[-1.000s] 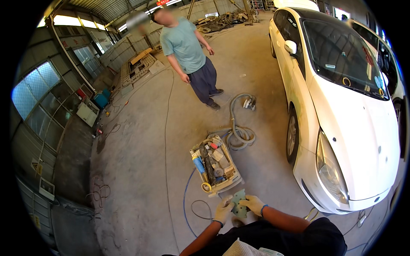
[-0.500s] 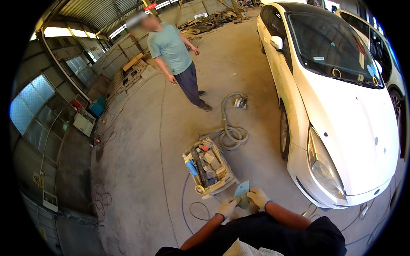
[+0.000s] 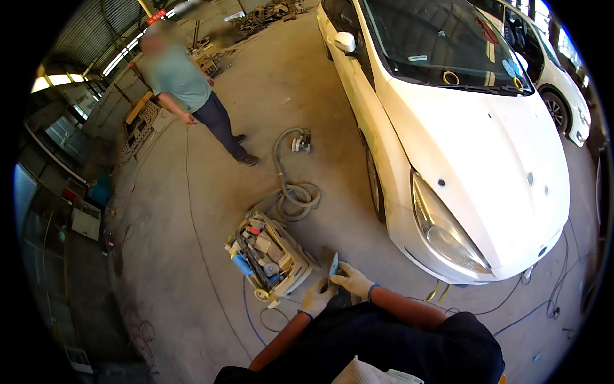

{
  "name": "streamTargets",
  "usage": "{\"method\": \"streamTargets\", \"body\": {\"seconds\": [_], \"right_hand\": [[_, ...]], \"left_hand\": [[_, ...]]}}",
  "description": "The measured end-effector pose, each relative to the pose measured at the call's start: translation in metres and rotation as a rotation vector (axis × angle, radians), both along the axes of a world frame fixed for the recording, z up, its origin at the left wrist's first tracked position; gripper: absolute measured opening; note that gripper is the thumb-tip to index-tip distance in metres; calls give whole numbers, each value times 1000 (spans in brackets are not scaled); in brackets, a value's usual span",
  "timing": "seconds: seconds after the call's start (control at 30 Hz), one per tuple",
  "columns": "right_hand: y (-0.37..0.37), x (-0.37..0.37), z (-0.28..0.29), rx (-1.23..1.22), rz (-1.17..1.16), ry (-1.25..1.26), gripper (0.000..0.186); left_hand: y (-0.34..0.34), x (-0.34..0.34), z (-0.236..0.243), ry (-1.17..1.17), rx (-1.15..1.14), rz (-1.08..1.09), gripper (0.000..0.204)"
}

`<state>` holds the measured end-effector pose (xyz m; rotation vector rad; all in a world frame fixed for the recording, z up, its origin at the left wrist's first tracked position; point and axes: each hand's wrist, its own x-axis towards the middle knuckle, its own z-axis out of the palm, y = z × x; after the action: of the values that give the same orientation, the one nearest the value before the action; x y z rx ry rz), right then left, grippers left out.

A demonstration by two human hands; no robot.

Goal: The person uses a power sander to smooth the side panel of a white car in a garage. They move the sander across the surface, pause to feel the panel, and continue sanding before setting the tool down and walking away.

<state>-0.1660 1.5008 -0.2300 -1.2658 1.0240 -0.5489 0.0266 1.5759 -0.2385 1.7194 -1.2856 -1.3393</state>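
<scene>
Both my hands wear pale gloves and meet in front of my body at the lower middle. Between them stands a thin light-blue sanding disc [image 3: 334,263], seen nearly edge-on, with a grey-brown face beside it. My left hand [image 3: 317,298] is closed on its lower side. My right hand [image 3: 354,281] pinches it from the right, fingers bent around the edge. The fingertips are partly hidden behind the gloves. Just left of my hands is a wheeled tool cart [image 3: 299,267], its open top filled with tools, blocks and a blue roll.
A white car [image 3: 473,153] with dull sanded patches stands close on the right. A grey hose [image 3: 299,200] coils beyond the cart to a sander [image 3: 301,142] on the floor. Another person [image 3: 192,96] stands at the far left. Cables [image 3: 553,301] lie on the floor.
The disc has turned from showing its broad face to nearly edge-on between my hands. My view has swung right, so the car, cart and person sit further left.
</scene>
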Motion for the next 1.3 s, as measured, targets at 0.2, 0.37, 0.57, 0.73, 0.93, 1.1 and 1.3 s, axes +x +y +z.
{"method": "streamTargets", "body": {"seconds": [0.2, 0.37, 0.57, 0.73, 0.93, 1.1, 1.3], "right_hand": [[-83, 16, 25, 177, 46, -24, 74], [-200, 61, 41, 125, 99, 92, 68], [-316, 112, 38, 166, 29, 18, 72], [-400, 111, 42, 131, -161, -66, 58], [-524, 103, 49, 126, -341, -251, 36], [-657, 86, 57, 177, -254, -262, 72], [-782, 102, 46, -186, -151, -128, 89]], "left_hand": [[-103, 9, 16, -189, -33, -46, 53], [-213, 42, -6, -189, 5, -67, 68], [-331, 85, 40, -94, 166, -122, 102], [-433, 94, 62, 84, 360, -255, 103], [-558, 104, 38, 53, 148, -263, 88], [-676, 97, 46, -8, 84, -247, 73], [-783, 113, 14, 364, 109, 32, 34]]}}
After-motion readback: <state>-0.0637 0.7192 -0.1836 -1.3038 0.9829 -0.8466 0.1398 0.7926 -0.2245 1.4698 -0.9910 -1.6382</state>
